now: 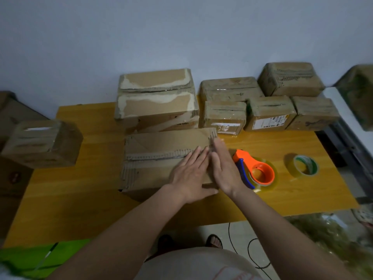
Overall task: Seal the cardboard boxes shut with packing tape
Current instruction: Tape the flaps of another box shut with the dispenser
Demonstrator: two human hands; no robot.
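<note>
Now | two hands [189, 174] [222, 168] flat, fingers straight, on one box [161, 156] | seven other boxes | one dispenser [254, 170] | one tape roll [304, 165]

The tabletop [84, 190] is looking like smooth, shiny yellow wood. The front box [161, 158] is showing rough, torn brown cardboard. The tape holder [256, 170] is shining like orange plastic. The tape roll [305, 165] is looking clear and glossy.

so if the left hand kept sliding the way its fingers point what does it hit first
Probably the right hand, standing edge-on just past the left hand fingertips on the box; depth is uncertain.
</note>
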